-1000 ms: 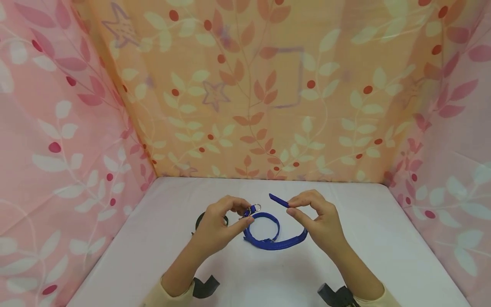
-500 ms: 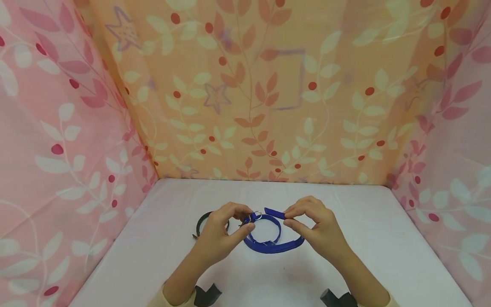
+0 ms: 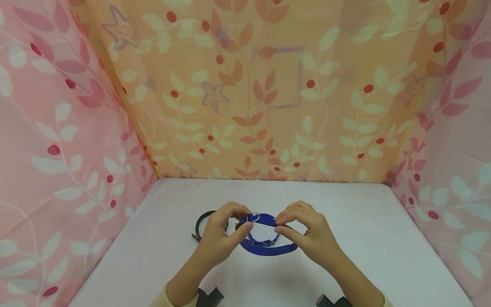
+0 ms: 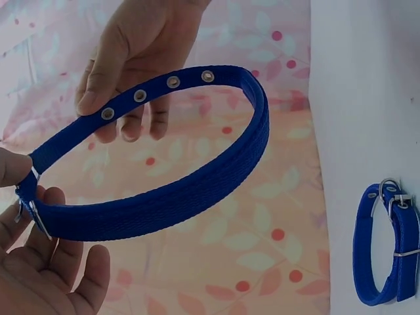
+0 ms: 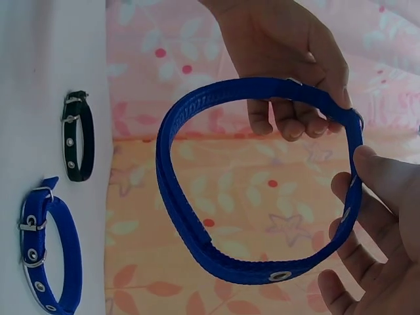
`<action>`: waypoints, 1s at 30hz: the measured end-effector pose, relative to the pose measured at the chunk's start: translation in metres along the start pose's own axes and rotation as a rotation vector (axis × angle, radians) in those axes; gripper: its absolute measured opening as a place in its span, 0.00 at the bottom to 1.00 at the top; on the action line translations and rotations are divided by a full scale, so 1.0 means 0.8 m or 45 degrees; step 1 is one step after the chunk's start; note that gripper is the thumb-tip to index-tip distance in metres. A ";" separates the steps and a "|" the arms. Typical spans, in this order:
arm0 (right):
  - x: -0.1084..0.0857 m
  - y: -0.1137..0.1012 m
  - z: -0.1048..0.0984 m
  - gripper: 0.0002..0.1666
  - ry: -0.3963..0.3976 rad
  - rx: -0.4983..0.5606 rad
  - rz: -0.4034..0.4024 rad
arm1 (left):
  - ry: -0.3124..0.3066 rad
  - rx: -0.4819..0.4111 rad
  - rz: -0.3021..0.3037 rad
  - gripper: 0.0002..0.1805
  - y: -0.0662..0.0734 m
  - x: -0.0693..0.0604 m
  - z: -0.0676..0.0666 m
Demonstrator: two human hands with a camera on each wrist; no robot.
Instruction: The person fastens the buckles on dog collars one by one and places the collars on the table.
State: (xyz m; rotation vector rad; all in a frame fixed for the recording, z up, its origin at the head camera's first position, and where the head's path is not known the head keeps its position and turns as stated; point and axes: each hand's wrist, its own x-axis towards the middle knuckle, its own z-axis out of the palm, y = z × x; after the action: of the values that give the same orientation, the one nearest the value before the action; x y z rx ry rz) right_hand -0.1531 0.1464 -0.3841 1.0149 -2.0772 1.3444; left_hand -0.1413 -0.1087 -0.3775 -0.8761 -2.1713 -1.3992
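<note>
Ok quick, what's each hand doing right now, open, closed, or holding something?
Left hand: closed, holding the blue collar at its buckle end.
Right hand: closed, pinching the same collar's strap beside the metal eyelets.

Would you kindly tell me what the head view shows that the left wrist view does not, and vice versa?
Only the head view shows the dark collar on the white table and the light sleeves. Only the left wrist view shows four metal eyelets along the held blue collar. Both show the left hand and right hand holding that collar, plus the second blue collar.
</note>
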 end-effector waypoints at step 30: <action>0.005 -0.010 -0.002 0.12 0.097 -0.233 -0.333 | -0.019 -0.119 -0.051 0.11 0.003 -0.003 0.007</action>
State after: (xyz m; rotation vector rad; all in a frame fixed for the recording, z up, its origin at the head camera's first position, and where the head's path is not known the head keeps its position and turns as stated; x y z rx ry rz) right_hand -0.1497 0.1442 -0.3761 1.0937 -1.8949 1.0275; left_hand -0.1382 -0.1034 -0.3799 -0.8829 -2.1605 -1.5292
